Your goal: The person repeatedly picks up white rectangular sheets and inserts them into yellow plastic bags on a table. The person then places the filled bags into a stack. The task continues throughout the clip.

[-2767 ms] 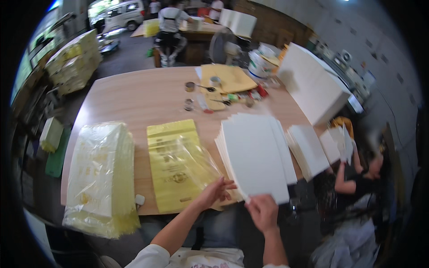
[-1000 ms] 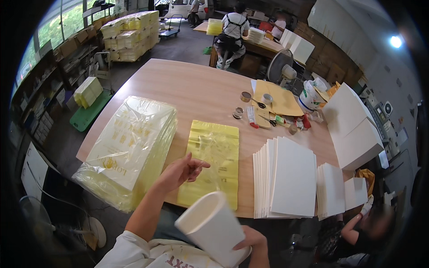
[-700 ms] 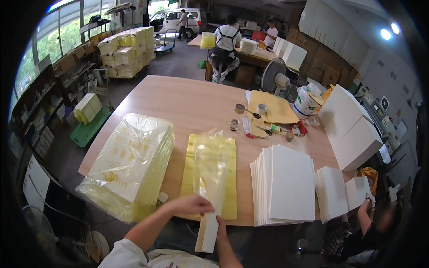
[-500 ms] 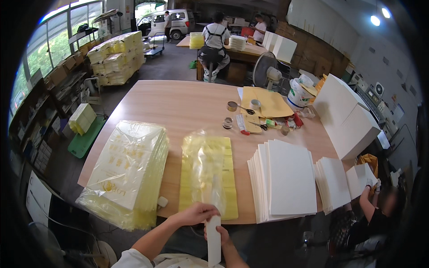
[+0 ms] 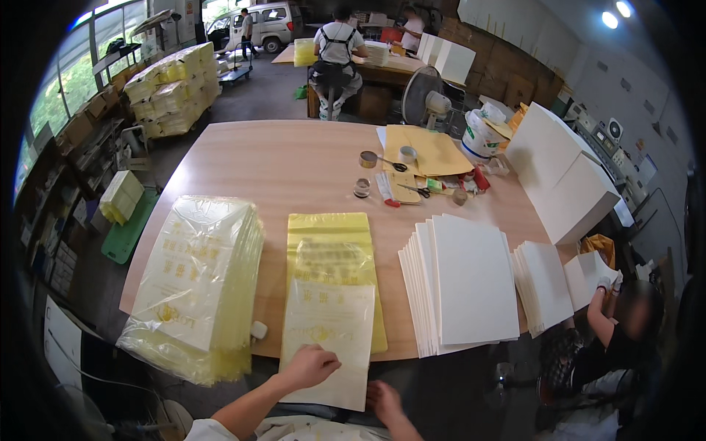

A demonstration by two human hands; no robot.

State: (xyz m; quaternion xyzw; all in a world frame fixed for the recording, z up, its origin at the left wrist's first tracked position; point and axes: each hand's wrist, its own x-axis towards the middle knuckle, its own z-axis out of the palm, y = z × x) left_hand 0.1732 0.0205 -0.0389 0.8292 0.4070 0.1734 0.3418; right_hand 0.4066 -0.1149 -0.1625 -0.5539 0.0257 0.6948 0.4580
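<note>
A white sheet bundle (image 5: 327, 331) lies flat at the table's near edge. Its far end sits inside the open mouth of the top yellow plastic bag (image 5: 334, 246), and its near end overhangs the edge. My left hand (image 5: 312, 365) presses on the bundle's lower left part with curled fingers. At the bundle's lower right corner, my right hand (image 5: 382, 400) grips the near edge. A tall stack of white sheets (image 5: 471, 283) stands just right of the bag.
A pile of filled yellow bags (image 5: 195, 287) lies at the left. Smaller white stacks (image 5: 544, 283), tape rolls (image 5: 368, 159), scissors and brown envelopes (image 5: 426, 151) sit farther back. A person (image 5: 625, 331) crouches at the right. Other people work at a far table.
The white bundle was lifted curled in my right hand while my left hand reached to the yellow bag. Now it lies flat, slid partly into the bag, with both hands at its near end.
</note>
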